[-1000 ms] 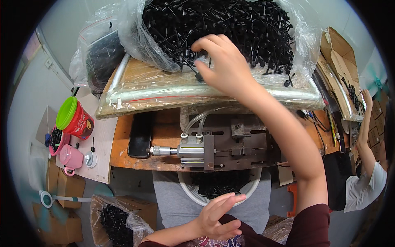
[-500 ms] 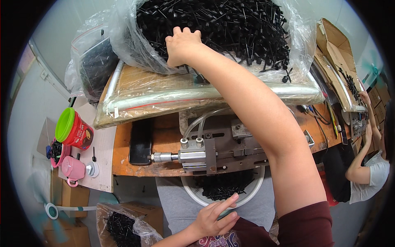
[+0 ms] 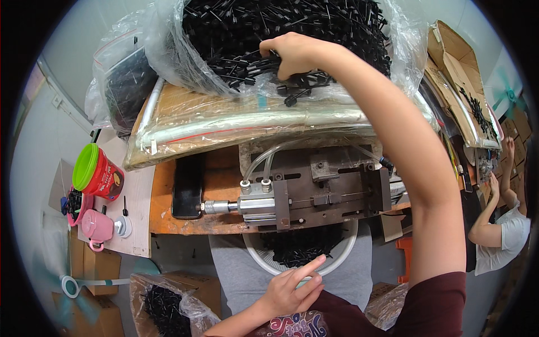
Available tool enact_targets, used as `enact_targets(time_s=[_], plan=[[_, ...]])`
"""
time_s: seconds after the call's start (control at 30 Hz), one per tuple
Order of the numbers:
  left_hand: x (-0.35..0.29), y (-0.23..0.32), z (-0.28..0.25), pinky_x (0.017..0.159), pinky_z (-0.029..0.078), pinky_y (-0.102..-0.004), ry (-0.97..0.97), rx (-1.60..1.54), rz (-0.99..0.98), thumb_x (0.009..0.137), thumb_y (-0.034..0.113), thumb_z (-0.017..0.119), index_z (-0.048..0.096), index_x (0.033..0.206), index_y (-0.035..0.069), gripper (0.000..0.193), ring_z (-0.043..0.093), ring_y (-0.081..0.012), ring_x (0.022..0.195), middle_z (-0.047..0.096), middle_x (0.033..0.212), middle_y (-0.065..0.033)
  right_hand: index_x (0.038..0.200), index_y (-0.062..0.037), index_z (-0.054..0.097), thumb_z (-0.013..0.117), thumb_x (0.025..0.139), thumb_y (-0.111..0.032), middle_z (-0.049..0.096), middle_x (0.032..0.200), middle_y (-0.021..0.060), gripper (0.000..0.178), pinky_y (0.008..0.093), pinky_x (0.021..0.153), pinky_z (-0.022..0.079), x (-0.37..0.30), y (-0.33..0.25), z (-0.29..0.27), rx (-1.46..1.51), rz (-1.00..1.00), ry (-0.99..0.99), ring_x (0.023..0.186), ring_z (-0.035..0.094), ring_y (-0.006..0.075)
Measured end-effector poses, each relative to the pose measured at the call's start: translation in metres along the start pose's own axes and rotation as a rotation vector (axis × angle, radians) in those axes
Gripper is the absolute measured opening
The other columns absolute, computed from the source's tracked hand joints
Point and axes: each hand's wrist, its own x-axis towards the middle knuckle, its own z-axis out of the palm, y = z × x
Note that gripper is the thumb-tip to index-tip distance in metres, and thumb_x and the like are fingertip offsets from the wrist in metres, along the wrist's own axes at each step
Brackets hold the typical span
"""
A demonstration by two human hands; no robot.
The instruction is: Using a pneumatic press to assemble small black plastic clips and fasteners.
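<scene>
Well, from where I stand, the right hand [image 3: 295, 55] is up at the near edge of a large heap of thin-stemmed black plastic parts [image 3: 241, 31], which sits in a crinkled clear plastic bag [image 3: 171, 45]. Its fingers are curled with a gap at the thumb (whether they pinch any part, I can't tell). Loose parts lie just below them, at the bag's mouth.

The heap rests on a plastic-wrapped cardboard platform with a pale tubular front edge [image 3: 236, 124], and the right forearm crosses that edge, passing over the right end of a dark metal fixture with a silver cylinder [image 3: 259, 209]. Clear hoses arch through the room between platform and fixture, which stands along the front edge of the orange wooden bench [image 3: 160, 202].

Below that edge, a round white basin [image 3: 352, 238] holds more black parts. By its near rim the left hand [image 3: 287, 291] hangs with fingers loosely spread, nothing visible in them.
</scene>
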Motion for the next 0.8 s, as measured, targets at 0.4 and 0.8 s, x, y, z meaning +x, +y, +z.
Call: enact_targets(time_s=[0.4, 0.8], plan=[[0.008, 0.004, 0.005, 0.057, 0.050, -0.0248, -0.108, 0.035, 0.019, 0.079, 0.007, 0.074, 0.059, 0.122, 0.005, 0.046, 0.064, -0.0158, 0.066, 0.062, 0.133, -0.0146, 0.131, -0.0134, 0.058, 0.079, 0.075, -0.018, 0.059, 0.103, 0.0106, 0.060, 0.0286, 0.061, 0.063, -0.062, 0.053, -0.032, 0.271, 0.120, -0.050, 0.083, 0.065, 0.0189], [0.015, 0.009, 0.004, 0.060, 0.054, -0.0273, -0.257, 0.034, 0.003, 0.078, 0.006, 0.075, 0.063, 0.120, 0.002, 0.043, 0.068, -0.0183, 0.070, 0.070, 0.119, -0.0128, 0.134, -0.0170, 0.059, 0.073, 0.084, -0.013, 0.068, 0.111, 0.0152, 0.052, 0.0312, 0.067, 0.061, -0.125, 0.069, -0.019, 0.202, 0.195, 0.114, 0.082, 0.068, 0.0198]])
